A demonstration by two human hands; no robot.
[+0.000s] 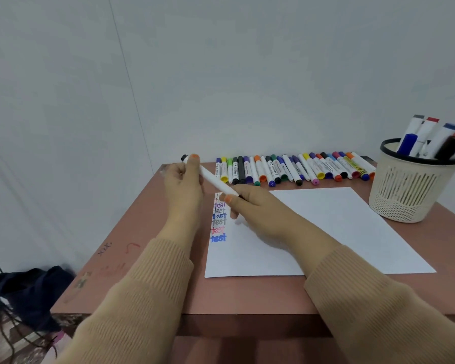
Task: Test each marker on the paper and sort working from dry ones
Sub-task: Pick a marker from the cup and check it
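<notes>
Head view, looking down on a pinkish-brown table (pixel 147 282). I see two hands in tan knit sleeves (pixel 155 279) sharing one white marker (pixel 216 183), held slantwise just above the far left corner of a white sheet of paper (pixel 331 227). The left hand (pixel 184 181) curls its fingers round the marker's upper end, which is black. The right hand (pixel 252 210) grips the lower end over the paper; I cannot tell whether the tip touches the sheet. Down the paper's left edge runs a column of the word "test" (pixel 218 222) in purple, dark blue, grey, red and blue. A row of capped markers (pixel 294 170) lies along the table's far edge. At the right, beside the paper, a cream mesh basket (pixel 405 195) holds several markers standing upright. A dark bag (pixel 29 292) lies on the floor to the left.
</notes>
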